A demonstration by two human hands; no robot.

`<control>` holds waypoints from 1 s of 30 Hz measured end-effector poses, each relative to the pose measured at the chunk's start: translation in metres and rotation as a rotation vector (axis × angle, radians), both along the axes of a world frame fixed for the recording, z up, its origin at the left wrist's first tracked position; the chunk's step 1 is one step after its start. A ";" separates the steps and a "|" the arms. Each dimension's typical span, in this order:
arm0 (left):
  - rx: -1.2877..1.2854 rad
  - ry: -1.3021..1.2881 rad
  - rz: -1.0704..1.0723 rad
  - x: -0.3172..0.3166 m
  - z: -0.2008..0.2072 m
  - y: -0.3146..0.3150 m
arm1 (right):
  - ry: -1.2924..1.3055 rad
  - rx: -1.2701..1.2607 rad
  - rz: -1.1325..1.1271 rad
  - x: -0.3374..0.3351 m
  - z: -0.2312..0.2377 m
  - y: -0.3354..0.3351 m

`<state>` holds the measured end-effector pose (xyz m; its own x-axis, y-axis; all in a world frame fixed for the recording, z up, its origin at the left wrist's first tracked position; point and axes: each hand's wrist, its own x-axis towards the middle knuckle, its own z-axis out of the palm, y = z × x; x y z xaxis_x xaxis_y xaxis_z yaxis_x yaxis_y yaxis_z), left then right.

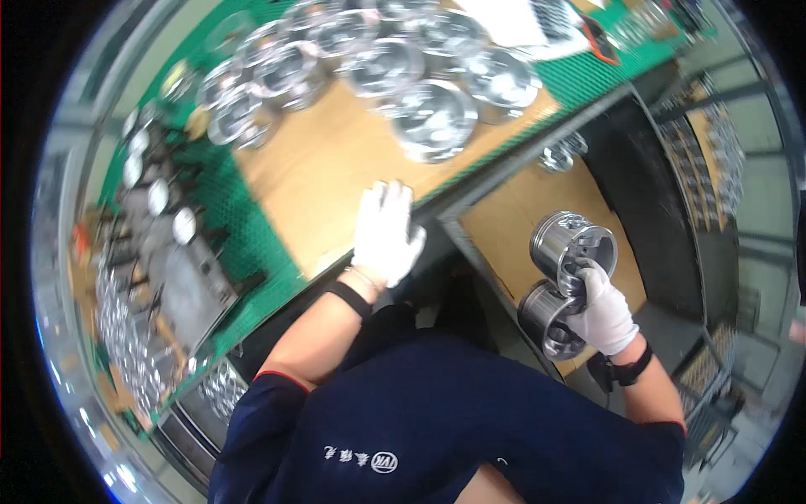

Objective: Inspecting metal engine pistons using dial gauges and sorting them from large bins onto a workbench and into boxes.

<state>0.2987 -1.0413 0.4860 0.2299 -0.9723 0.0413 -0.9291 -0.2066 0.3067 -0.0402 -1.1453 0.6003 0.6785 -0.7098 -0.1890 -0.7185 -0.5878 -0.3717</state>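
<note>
My right hand (603, 312), in a white glove, grips two shiny metal pistons: an upper piston (569, 243) and a lower piston (546, 317), held together over a lower wooden shelf (512, 220). My left hand (384, 233), also gloved in white, rests flat with fingers spread on the edge of the wooden benchtop (323, 181). It holds nothing. Several more metal pistons (432, 118) stand in a group at the far side of the benchtop.
A green mat (239, 223) borders the wooden benchtop. Dial gauges and a measuring fixture (172, 244) stand on the left. More metal parts (126, 336) lie at the far left. A white paper sheet (512, 21) lies at the back. Wire racks (714, 160) stand right.
</note>
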 end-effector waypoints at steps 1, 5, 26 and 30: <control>0.018 0.022 -0.025 0.006 0.001 0.027 | -0.037 0.006 0.092 0.028 0.013 0.005; 0.122 0.082 0.018 0.030 0.014 0.130 | -0.226 0.118 0.477 0.138 0.037 0.014; -0.004 0.324 0.098 0.013 0.029 0.154 | -0.597 -0.201 0.704 0.314 0.019 -0.036; -0.057 0.151 -0.189 -0.011 0.041 0.047 | -0.469 0.207 0.561 0.200 0.037 -0.040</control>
<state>0.2873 -0.9938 0.5269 0.0522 -0.9957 0.0763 -0.8922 -0.0122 0.4514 0.1602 -1.1852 0.6377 0.9694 -0.2163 0.1162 -0.0723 -0.7037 -0.7068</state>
